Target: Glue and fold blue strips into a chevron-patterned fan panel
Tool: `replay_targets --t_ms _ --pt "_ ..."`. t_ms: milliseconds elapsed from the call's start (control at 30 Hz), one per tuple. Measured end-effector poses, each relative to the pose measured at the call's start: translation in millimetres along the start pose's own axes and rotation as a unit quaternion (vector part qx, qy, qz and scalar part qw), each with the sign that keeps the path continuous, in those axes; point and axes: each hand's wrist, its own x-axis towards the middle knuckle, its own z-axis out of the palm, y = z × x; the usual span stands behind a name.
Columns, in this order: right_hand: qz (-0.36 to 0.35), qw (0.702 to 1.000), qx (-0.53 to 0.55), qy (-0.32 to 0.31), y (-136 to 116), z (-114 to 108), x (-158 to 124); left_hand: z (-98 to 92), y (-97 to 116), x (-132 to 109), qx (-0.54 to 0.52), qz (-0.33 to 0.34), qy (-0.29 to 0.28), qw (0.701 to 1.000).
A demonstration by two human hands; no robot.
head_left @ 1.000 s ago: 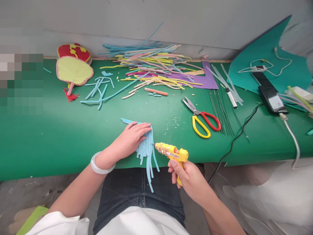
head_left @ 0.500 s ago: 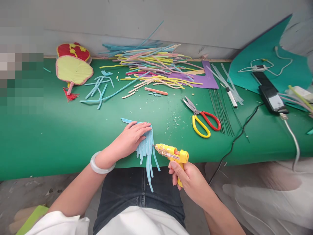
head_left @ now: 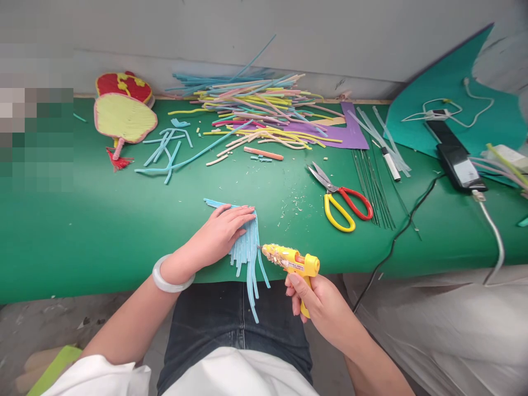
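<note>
A fan of light-blue fuzzy strips [head_left: 246, 250], like pipe cleaners, lies near the front edge of the green table, several ends hanging past it. My left hand [head_left: 225, 234] rests flat over its upper part, fingers stretched out, pressing it down. In my right hand [head_left: 315, 300] is a yellow hot glue gun [head_left: 292, 259], its handle wrapped by my fingers. The gun's nozzle points left and meets the right edge of the blue strips. Dried glue and flakes cover the gun's front, and an orange piece shows in its top slot.
Scissors [head_left: 336, 198] with red and yellow handles lie to the right, beside thin dark wires [head_left: 373, 190]. A pile of coloured strips [head_left: 251, 104] fills the back. Left stand fan-shaped crafts [head_left: 126, 118]. A black cord [head_left: 391, 242] runs over the table's front edge.
The glue gun has slid very slightly down and right, its nozzle moving a little lower along the strips' edge. My left hand has stayed put.
</note>
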Motion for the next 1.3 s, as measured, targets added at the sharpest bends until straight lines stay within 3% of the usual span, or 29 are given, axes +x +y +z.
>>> replay_targets --t_ms 1300 --pt "-0.001 1.000 0.007 -0.010 5.8 -2.7 -4.0 -0.9 0.4 0.5 0.002 0.004 0.001 1.000"
